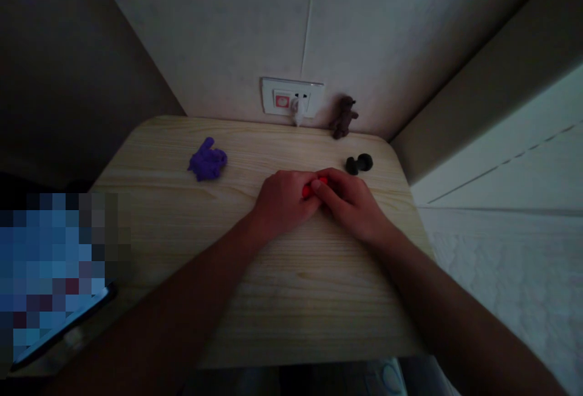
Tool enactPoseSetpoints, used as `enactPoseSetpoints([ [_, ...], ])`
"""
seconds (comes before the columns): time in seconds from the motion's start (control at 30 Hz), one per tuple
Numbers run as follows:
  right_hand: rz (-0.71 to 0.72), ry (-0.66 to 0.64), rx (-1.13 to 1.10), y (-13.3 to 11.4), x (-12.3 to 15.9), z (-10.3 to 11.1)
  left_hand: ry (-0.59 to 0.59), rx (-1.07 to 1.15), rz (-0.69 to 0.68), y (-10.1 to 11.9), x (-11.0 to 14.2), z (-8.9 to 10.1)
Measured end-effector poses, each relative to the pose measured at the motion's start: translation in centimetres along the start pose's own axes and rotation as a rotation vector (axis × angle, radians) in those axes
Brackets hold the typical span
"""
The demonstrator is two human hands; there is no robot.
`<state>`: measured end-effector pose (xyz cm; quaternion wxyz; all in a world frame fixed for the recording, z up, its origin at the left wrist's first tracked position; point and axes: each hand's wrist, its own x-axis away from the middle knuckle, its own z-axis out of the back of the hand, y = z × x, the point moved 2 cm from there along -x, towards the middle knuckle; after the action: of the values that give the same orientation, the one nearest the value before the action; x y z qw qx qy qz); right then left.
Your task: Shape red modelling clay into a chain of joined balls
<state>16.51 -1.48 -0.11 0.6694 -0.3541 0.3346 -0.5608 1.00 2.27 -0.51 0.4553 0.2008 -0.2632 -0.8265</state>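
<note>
Both hands meet over the middle of the table, fingers closed around a small piece of red modelling clay (306,191). My left hand (286,201) wraps it from the left, its fingers mostly hidden. From the other side my right hand (353,201) presses on the clay with its thumb and fingertips. Much of the red piece is covered, so its full shape cannot be made out. A lumpy piece of purple clay (208,160) lies to the left of my hands. Just beyond my right hand are dark, rounded black pieces (364,163).
A small brown bear figure (344,118) leans by the wall at the back of the wooden table (282,305). A socket plate (268,99) with a plug is on the wall. At left, a lit, pixelated screen (50,262) stands. A white cabinet-like surface (501,141) borders the right.
</note>
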Motion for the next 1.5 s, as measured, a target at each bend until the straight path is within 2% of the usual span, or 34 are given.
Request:
enactPoseSetpoints([
  [1.5,0.011,0.025,-0.041,0.54,-0.06,-0.11,0.020,-0.008,-0.031,-0.30,-0.22,-0.15],
])
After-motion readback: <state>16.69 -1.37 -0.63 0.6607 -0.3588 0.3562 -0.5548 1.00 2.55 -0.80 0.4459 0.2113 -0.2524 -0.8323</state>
